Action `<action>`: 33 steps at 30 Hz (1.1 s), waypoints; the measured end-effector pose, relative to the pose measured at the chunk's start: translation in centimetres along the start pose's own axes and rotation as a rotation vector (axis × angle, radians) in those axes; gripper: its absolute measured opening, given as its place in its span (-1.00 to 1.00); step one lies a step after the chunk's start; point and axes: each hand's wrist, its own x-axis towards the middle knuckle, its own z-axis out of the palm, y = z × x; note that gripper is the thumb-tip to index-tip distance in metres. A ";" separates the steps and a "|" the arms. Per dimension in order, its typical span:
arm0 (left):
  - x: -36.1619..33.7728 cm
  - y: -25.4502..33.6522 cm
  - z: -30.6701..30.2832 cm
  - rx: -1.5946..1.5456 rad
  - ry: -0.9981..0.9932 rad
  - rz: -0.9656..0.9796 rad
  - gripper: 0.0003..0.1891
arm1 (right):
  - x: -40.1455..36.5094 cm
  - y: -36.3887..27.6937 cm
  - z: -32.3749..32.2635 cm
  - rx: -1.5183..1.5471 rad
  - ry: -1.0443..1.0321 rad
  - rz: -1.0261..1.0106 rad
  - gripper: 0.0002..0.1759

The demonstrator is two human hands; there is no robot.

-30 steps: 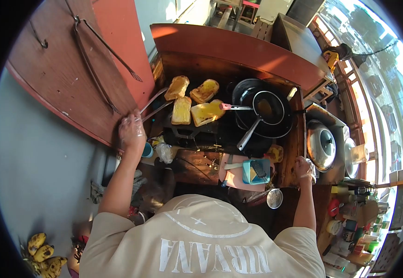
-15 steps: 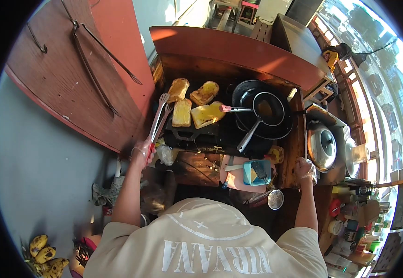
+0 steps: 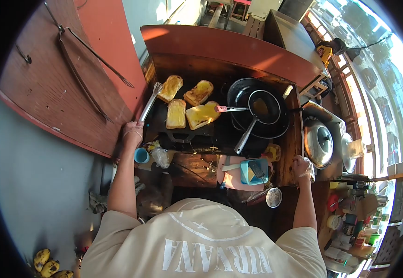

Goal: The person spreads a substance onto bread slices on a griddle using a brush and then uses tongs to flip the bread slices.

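Note:
Metal tongs (image 3: pixel 149 104) are gripped in my left hand (image 3: pixel 133 133), their tips close together beside the upper-left slice of toast (image 3: pixel 170 88). Another slice (image 3: pixel 198 93) lies to its right, with two more, one upright (image 3: pixel 176 114) and one wider (image 3: pixel 202 115), below them on the black griddle (image 3: pixel 164 132). My right hand (image 3: pixel 302 167), in a clear plastic glove, is closed at the right wooden edge of the stove; what it grips, if anything, is hidden. A small pan (image 3: pixel 263 106) rests in a large black pan (image 3: pixel 238 95), with pink-tipped tongs (image 3: pixel 231 109) across its rim.
Below the stove are a blue container (image 3: pixel 254 172) on a pink board (image 3: pixel 238 180), a knife, a blue cup (image 3: pixel 141 155) and a plastic bag (image 3: pixel 161 157). A lidded pot (image 3: pixel 318 142) stands right. Long tongs (image 3: pixel 78 74) hang on the left panel; bananas (image 3: pixel 48 265) lie lower left.
My left hand has moved left and up with the tongs, whose tips have come together. The blue cup now shows. The whole view has shifted slightly.

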 end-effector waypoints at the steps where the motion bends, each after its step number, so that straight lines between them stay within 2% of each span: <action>1: -0.7 1.0 -0.9 -0.023 -0.005 -0.007 -0.55 | 0.0 0.1 0.2 0.000 0.006 -0.003 -0.80; 5: -3.1 4.9 -4.2 0.193 -0.076 -0.028 -0.59 | 0.1 0.3 0.1 -0.028 0.013 -0.043 -0.80; 7: -4.0 5.3 -4.3 0.312 -0.024 -0.066 -0.65 | -0.1 0.0 -0.2 -0.024 0.018 -0.035 -0.79; 9: -4.0 4.9 -3.6 0.313 0.029 0.007 -0.67 | 0.0 0.1 0.0 -0.019 0.023 -0.029 -0.79; 18: 2.2 6.6 -1.2 0.381 -0.047 -0.018 -0.69 | -0.1 -0.3 -0.7 -0.004 0.004 -0.010 -0.79; 20: 3.6 6.4 -0.7 0.428 -0.084 0.065 -0.70 | 0.1 0.2 0.0 -0.017 -0.007 -0.028 -0.78; 23: 4.4 6.5 -0.9 0.443 -0.108 0.089 -0.70 | 0.1 0.6 0.5 -0.020 -0.003 -0.014 -0.77; 27: 3.0 7.8 -2.7 0.437 -0.077 0.049 -0.69 | 0.1 0.2 -0.1 -0.017 -0.037 0.013 -0.78; 30: -0.3 8.4 -4.9 0.271 -0.101 -0.022 -0.67 | 0.0 0.3 0.1 -0.023 -0.016 0.013 -0.79; 32: -2.6 7.8 -6.0 0.105 -0.305 0.027 -0.65 | -0.1 0.1 0.0 -0.039 -0.001 0.011 -0.79; 33: -3.7 7.8 -6.7 0.109 -0.305 0.027 -0.65 | 0.0 0.5 0.5 -0.036 -0.003 0.012 -0.79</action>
